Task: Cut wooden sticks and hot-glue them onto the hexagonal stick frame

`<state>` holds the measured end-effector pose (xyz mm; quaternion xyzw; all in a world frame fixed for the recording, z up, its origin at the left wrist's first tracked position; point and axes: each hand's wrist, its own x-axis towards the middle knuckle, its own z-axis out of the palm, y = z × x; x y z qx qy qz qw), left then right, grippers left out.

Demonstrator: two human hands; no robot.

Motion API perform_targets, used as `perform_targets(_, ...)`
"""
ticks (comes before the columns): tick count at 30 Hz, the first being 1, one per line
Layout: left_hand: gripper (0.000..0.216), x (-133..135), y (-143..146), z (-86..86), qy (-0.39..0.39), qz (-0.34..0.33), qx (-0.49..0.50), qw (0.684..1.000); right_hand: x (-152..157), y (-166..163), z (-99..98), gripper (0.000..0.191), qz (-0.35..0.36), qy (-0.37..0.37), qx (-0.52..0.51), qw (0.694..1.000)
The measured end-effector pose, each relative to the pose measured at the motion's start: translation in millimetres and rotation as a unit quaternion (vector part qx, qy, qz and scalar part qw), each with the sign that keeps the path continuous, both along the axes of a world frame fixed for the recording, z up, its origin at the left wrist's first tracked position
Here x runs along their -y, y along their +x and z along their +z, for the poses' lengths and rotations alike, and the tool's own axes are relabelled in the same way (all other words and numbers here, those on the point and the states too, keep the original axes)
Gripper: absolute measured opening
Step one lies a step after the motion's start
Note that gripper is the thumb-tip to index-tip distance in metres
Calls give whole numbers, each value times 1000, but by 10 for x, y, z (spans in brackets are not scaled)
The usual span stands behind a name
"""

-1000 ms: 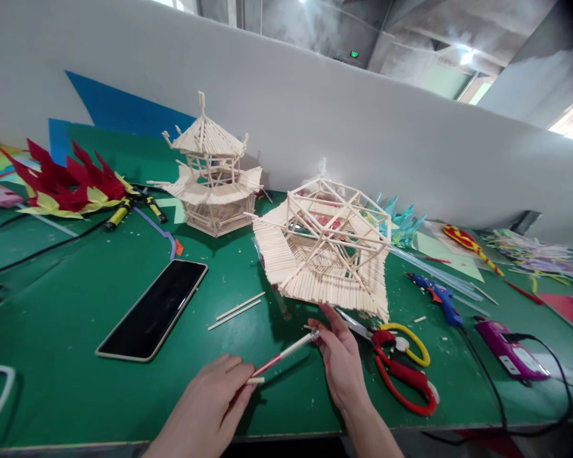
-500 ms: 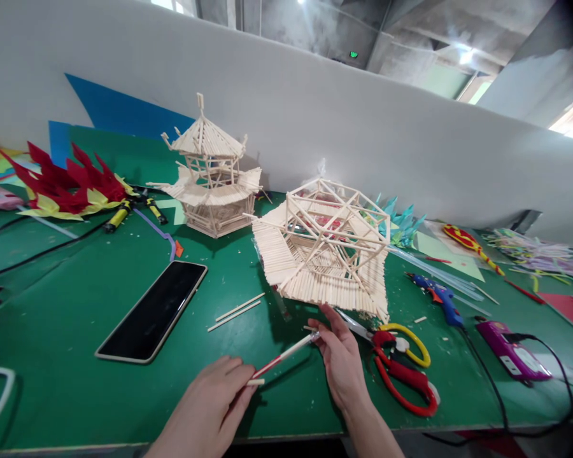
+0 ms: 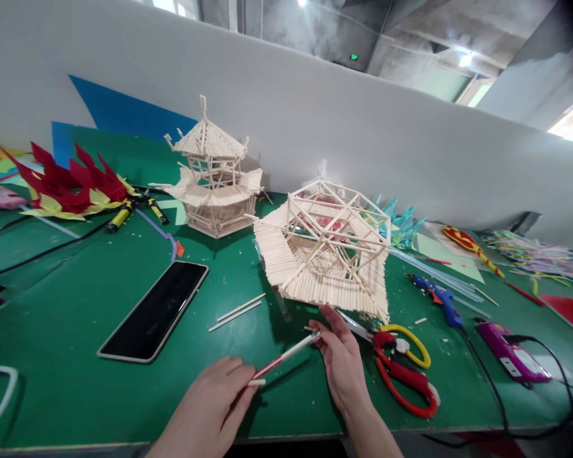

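Note:
A slim red-and-white pen (image 3: 293, 350) slants between my two hands, just above the green tabletop. My left hand (image 3: 212, 401) is closed round its red end, and a short pale wooden stick (image 3: 256, 383) pokes out from those fingers. At the other end, my right hand (image 3: 340, 359) pinches the whitish, shiny tip; a bit of thin stick shows there too. Behind my right hand stands a roof-like frame of wooden sticks (image 3: 325, 292) with an open lattice on top. Large scissors (image 3: 405, 375) with red and yellow handles lie beside my right wrist.
A phone (image 3: 155, 312) and two loose sticks (image 3: 239, 312) lie to the left. Farther back stands a stick pagoda (image 3: 214, 197). On the right are a blue glue gun (image 3: 439, 302) and a purple corded device (image 3: 510, 350). A red felt piece (image 3: 76, 184) lies back left.
The whole view has shifted very slightly. Both hands keep the same hold and place on the pen.

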<state>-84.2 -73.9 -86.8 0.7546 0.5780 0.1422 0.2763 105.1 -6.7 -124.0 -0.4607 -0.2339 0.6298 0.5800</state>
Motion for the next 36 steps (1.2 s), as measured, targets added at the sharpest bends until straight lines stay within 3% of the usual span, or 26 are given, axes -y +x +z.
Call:
perform_targets(17, 33, 0, 19, -24, 7, -1, -8, 1000, 3, -11, 19, 32, -19, -1, -9, 1000)
perform_targets(28, 31, -191, -112, -90, 78, 33, -178, 980, 2, 12, 35, 30, -19, -6, -12, 1000)
perform_targets(36, 25, -324, -189, -163, 114, 38, -205, 971, 31, 28, 45, 32, -9, -6, -7, 1000)
